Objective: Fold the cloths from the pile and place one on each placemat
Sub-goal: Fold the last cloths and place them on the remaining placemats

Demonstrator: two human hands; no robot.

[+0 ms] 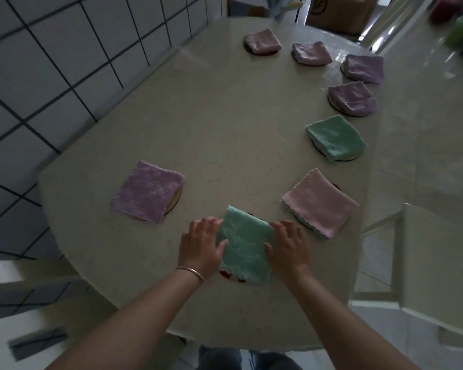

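- We see a long beige table (225, 124) with rounded ends filling most of the view, a tiled wall (51, 76) to its left and a cardboard box (340, 9) beyond its far end.
- Our nearest cloth, a folded green cloth (245, 244), lies on a red placemat (231, 277) at the near edge; only a sliver of red shows beneath it.
- Our left hand (201, 244) holds the cloth's left edge, thumb on top and fingers curled at the side; a thin bracelet (190, 272) circles that wrist.
- Our right hand (288, 248) holds the right edge the same way.
- To the left lies a purple cloth (147, 192) on a round tan placemat (175, 200).
- To the right lies a pink cloth (320, 202), and farther along that edge a second green cloth (336, 137), each over a round mat.
- Four more folded purplish cloths (353, 98) sit on mats around the far end.
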